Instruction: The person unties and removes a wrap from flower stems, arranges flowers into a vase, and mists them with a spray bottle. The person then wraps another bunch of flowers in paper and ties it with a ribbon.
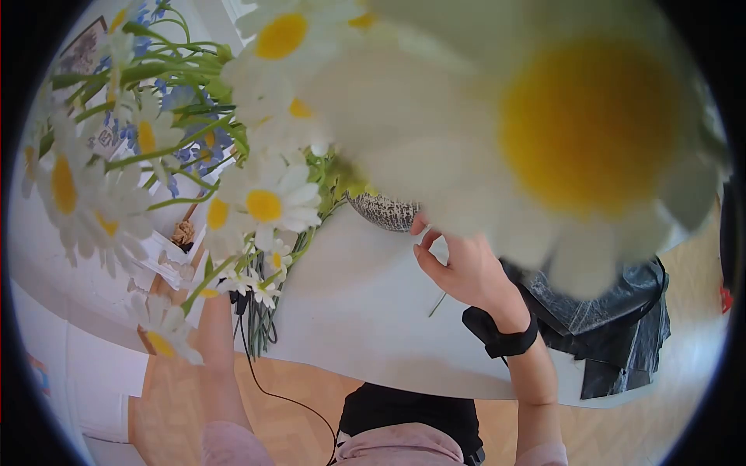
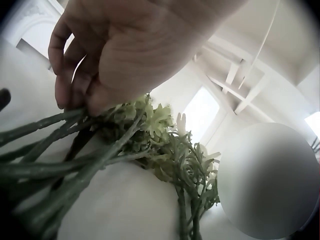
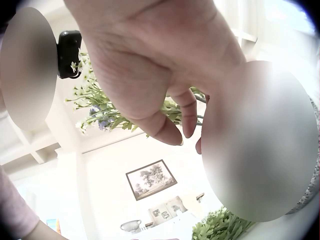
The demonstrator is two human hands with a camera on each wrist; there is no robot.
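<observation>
Your bunch of artificial-looking daisies [image 1: 265,205] fills the left and upper part of the head view, white petals round yellow centres, with sprigs of blue flowers [image 1: 203,140] among the green; one large bloom [image 1: 587,124] sits so near the lens that it blurs. The bunch is above the white table [image 1: 334,295], and its green stems [image 1: 260,326] reach down over the tabletop on your left. The head view loses your left hand [image 2: 122,55] behind the blooms, but the left wrist view shows it, fingertips drawn together in a pinch on the stems, pale leafy tufts [image 2: 157,117] just beside. Your right hand [image 1: 466,272] is loosely bent, a gap between thumb and forefinger, beside a black-and-white patterned vessel [image 1: 385,213]; it seems to hold nothing, though a blurred oval in the right wrist view covers some fingertips. That view alone shows the framed picture [image 3: 151,179] clearly and a clump of greenery [image 3: 222,225] low down; only the head view gives you the crumpled black plastic [image 1: 622,307] right of your right wrist.
</observation>
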